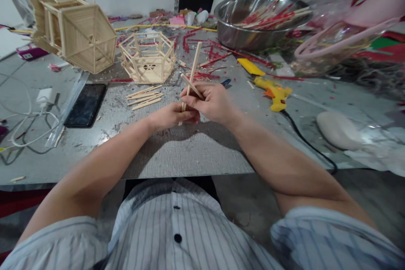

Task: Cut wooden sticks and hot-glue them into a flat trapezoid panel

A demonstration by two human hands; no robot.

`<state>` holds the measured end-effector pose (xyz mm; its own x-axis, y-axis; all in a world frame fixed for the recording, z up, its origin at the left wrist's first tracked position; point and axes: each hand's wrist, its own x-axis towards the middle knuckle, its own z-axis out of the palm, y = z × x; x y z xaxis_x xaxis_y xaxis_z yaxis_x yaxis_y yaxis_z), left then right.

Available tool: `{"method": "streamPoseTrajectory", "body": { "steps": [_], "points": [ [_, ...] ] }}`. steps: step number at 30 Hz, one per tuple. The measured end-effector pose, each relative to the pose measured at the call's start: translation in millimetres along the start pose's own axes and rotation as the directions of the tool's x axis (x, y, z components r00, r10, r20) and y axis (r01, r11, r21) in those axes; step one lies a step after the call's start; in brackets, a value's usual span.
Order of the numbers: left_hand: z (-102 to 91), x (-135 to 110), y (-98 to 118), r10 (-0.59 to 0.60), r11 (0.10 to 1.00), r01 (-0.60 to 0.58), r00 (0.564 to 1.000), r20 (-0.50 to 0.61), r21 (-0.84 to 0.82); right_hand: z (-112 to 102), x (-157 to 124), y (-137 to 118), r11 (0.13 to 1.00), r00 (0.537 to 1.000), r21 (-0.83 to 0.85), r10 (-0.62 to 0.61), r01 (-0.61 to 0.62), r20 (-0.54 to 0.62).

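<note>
My left hand [183,113] is closed around the lower part of a long wooden stick [195,61], which stands nearly upright above the table. In my right hand [210,99] a short wooden stick [193,86] is pinched, slanting across the long one. The two hands touch, and the fingers partly hide where the sticks meet. Left of them lies a small pile of short wooden sticks [145,97]. Behind the pile stands an open six-sided stick frame [148,59]. A larger stick-built model [79,29] rests tilted on its side at the back left.
A yellow glue gun [275,93] with a black cord lies to the right. A steel basin [240,36] holds red and plain sticks. A black phone [85,105], a white charger [46,97], a pink-handled basket [332,46] and red scraps lie around.
</note>
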<state>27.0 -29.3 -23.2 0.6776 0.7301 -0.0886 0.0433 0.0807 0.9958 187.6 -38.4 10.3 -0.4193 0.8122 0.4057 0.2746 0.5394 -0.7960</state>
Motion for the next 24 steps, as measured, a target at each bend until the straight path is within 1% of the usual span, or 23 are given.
{"method": "streamPoseTrajectory", "body": {
  "steps": [3,6,9,12,15,16,17,21,24],
  "points": [
    [-1.3,1.0,-4.1,0.002,0.998,-0.003,1.000,0.015,0.059,-0.1,0.8,2.9,0.999,0.999,0.009,0.033,-0.033,0.011],
    [-2.4,0.2,-3.6,0.020,0.995,-0.023,0.999,0.030,0.097,-0.4,1.3,4.9,0.997,0.996,0.028,0.073,-0.075,0.059],
    [-2.4,-0.2,-2.0,0.015,0.988,-0.022,0.999,0.047,0.150,-1.1,1.5,4.9,0.997,0.992,0.026,0.069,-0.072,0.104],
    [-2.9,-0.8,1.1,0.000,0.960,-0.009,0.999,0.035,0.280,-1.7,1.5,3.2,0.999,0.995,-0.015,0.049,-0.047,0.092],
    [-7.0,-4.1,8.2,-0.003,0.888,0.006,1.000,-0.006,0.460,-2.2,1.2,1.3,0.997,0.996,-0.069,0.033,-0.028,0.084],
    [-9.3,-5.8,11.3,-0.004,0.867,0.006,1.000,-0.004,0.499,-2.5,1.0,1.1,0.997,0.996,-0.080,0.028,-0.021,0.086],
    [-11.7,-7.5,14.5,-0.003,0.855,0.000,1.000,0.005,0.519,-2.8,0.9,1.2,0.996,0.996,-0.088,0.026,-0.018,0.090],
    [-18.5,-12.6,24.4,0.019,0.823,0.000,0.999,-0.028,0.567,-4.4,1.0,4.2,0.993,0.995,-0.115,0.033,-0.022,0.093],
    [-17.4,-13.4,26.5,-0.031,0.844,0.054,0.998,-0.053,0.534,-3.5,1.0,6.4,0.991,0.997,-0.129,0.038,-0.029,0.067]
  ]
}}
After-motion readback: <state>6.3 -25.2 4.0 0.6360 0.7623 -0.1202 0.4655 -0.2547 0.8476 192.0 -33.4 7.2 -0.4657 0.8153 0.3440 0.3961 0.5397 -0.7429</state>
